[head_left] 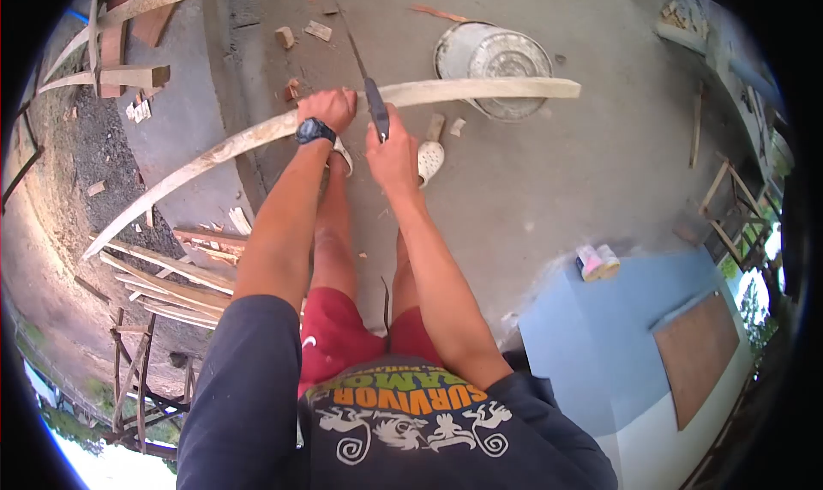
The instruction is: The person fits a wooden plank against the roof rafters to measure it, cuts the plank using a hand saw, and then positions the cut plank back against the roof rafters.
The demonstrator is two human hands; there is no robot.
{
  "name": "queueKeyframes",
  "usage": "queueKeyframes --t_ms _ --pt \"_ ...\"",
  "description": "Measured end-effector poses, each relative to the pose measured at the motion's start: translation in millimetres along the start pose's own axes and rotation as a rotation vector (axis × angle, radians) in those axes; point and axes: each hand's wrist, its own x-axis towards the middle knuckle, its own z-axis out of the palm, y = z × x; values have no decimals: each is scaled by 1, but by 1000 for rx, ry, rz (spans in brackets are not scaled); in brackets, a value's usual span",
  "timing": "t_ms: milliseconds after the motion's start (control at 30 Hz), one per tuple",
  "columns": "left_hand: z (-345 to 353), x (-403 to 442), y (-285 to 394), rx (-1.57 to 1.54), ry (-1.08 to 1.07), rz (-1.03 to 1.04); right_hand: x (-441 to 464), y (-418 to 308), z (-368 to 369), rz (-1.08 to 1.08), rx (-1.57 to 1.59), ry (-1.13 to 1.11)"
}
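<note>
Plank (249, 138) spans the frame from lower left to upper right, left hand (328, 108) with fingers clamped on it at upper centre, right hand (394, 156) gripping a handsaw (375, 102); sawing appears in hand, the next stroke likely demanding a steady plank.

We grip a long pale board (480, 90) with our left hand (328, 110) and a saw (375, 104) with our right hand (394, 156), one board end passing over a whitish bucket (510, 54) on the floor (583, 173).
</note>
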Motion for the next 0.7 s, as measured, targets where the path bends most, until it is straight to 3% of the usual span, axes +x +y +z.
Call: queueKeyframes --t_ms 33,100,133,167,267,300,367,400,433,500,600,667,700 --pt "9 -6 -3 -2 5 15 -24 6 -7 36 -5 3" --pt "0 11 -5 33 29 21 -119 60 -24 -159 -41 173" --pt "-2 8 -5 32 19 17 -175 51 -53 12 43 75" --pt "-1 3 -6 15 12 18 -220 47 -77 36 -23 28" --pt "-2 1 -3 17 -11 -7 -239 32 -96 -13 40 51" --pt "0 2 -4 16 7 -1 -207 38 -80 45 17 27" --pt "-4 8 -2 -4 42 1 -80 53 -10 -121 -33 140" --pt "0 3 0 -7 30 -4 -16 32 8 -86 71 65" --pt "-1 2 0 -6 11 -3 19 -6 7 -37 -9 -21" --pt "-6 4 -1 23 6 4 6 4 5 -52 12 -6" --pt "5 12 -6 30 57 22 -100 58 -18 -90 -84 114" --pt "6 1 -7 28 19 16 -203 31 -75 186 32 -41" --pt "-2 1 -4 4 24 19 -240 40 -90 82 18 0"
